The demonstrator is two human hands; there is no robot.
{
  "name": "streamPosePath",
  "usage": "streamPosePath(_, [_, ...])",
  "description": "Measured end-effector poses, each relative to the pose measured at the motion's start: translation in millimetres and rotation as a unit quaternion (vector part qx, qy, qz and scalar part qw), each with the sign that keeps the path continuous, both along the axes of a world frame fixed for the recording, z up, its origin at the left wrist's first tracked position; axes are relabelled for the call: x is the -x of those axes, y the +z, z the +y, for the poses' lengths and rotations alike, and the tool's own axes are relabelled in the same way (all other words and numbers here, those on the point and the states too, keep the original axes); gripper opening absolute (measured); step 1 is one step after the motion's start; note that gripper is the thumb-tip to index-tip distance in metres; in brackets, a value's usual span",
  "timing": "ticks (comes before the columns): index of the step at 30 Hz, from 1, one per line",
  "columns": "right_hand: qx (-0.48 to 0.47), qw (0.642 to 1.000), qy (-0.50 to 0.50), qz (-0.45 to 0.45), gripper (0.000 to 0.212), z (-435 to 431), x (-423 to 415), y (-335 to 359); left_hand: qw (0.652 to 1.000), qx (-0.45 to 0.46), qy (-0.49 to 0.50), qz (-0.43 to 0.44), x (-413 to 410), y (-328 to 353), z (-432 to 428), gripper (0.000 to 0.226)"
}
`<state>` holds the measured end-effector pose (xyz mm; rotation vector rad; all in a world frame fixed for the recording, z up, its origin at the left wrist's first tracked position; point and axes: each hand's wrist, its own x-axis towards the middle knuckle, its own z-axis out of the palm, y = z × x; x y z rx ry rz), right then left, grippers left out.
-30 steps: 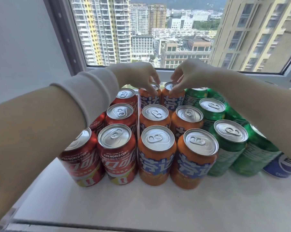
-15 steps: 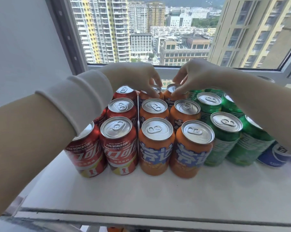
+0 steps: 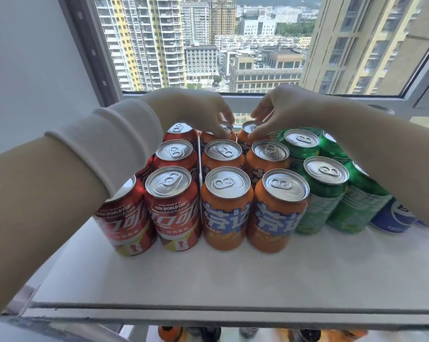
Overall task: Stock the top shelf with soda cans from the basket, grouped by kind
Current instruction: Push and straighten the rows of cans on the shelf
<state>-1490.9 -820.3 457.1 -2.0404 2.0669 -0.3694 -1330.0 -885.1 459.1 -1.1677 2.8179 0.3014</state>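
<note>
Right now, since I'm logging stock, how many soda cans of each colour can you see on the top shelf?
Red aluminium soda cans: 5, one a sliver behind the white sleeve
Orange aluminium soda cans: 6
Green aluminium soda cans: at least 4, more hidden by the right arm
Blue aluminium soda can: 1
Total: at least 16

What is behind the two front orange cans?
A second pair of orange cans, then a back pair the left hand and right hand hold by their tops. Hands and nearer cans cover most of it.
</note>
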Motion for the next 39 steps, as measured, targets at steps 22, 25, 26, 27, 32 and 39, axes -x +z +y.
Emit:
streamPosePath(22, [0.083,0.993,0.053,0.057,0.06,153,93,-20,0.993,0.091,-0.041,0.061,81,-27,150,0.063])
streamPosePath(25, [0.092,0.992,0.066,0.056,0.061,151,96,-23,0.993,0.085,-0.027,0.077,80,-25,152,0.058])
streamPosePath(26, [0.095,0.992,0.069,0.046,0.061,151,97,-23,0.993,0.078,-0.025,0.082,80,-24,152,0.056])
streamPosePath(27, [0.099,0.992,0.069,0.035,0.06,152,99,-22,0.994,0.069,-0.023,0.087,80,-23,153,0.055])
streamPosePath(32, [0.098,0.993,0.064,0.01,0.058,156,105,-19,0.994,0.044,-0.021,0.095,79,-20,154,0.05])
streamPosePath(39, [0.093,0.994,0.062,0.019,0.057,164,103,-20,0.994,0.066,-0.046,0.074,79,-21,160,0.05])
